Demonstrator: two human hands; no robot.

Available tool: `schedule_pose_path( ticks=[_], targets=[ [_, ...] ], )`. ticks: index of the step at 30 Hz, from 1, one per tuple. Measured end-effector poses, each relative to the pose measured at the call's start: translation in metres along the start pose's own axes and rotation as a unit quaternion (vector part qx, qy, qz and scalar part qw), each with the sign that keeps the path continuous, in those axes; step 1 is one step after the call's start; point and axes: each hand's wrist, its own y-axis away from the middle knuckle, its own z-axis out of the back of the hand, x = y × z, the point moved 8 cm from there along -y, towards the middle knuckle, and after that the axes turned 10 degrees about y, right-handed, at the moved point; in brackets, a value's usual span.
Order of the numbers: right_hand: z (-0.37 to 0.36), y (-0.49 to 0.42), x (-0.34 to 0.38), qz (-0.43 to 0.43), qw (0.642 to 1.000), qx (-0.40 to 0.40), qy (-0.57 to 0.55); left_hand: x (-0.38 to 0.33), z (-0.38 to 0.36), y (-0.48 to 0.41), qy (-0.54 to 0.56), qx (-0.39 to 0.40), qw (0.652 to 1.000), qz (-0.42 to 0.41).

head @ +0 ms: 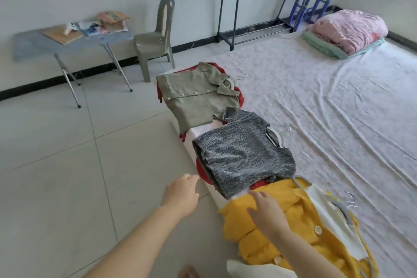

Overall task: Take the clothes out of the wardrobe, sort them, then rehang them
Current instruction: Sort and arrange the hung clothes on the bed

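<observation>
Three tops lie in a row along the near edge of a mattress (316, 101) covered in a white sheet: a green shirt (196, 99) farthest away, a grey knit top (243, 156) in the middle, and a yellow cardigan (266, 253) nearest, each with a hanger in its neck. Red cloth shows under the green and grey ones. The right hand (268, 216) rests flat on the yellow cardigan, fingers spread and straight, gripping nothing. The left hand (180, 194) hangs over the tiled floor just beside the mattress edge, fingers loosely bent and holding nothing. A black clothes rack (228, 7) stands by the far wall.
</observation>
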Motion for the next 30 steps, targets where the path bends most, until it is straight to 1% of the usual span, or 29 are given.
schedule_pose_path(
  ticks=[4,9,13,18,21,26,30],
  targets=[
    [0.013,-0.046,0.042,0.019,1.0,-0.003,0.013,0.035,0.03,-0.029,0.021,-0.014,1.0,0.009],
    [0.019,-0.11,0.08,0.023,1.0,0.016,0.004,0.061,0.064,-0.08,0.027,-0.019,0.999,0.007],
    [0.031,-0.178,0.104,0.029,0.999,0.025,-0.009,0.087,0.106,-0.141,0.009,-0.031,0.999,0.022],
    [0.073,-0.257,0.129,0.012,0.999,0.022,-0.036,0.101,0.167,-0.216,-0.007,-0.024,0.999,0.036],
    [0.099,-0.298,0.145,0.007,0.999,0.008,-0.049,0.1,0.2,-0.258,-0.001,-0.028,0.999,0.024],
    [0.128,-0.356,0.166,-0.008,0.999,-0.004,-0.048,0.104,0.235,-0.328,-0.016,0.004,1.0,-0.001],
    [0.143,-0.409,0.173,-0.062,0.996,-0.014,-0.066,0.104,0.263,-0.395,-0.028,0.027,0.998,-0.059]
  ],
)
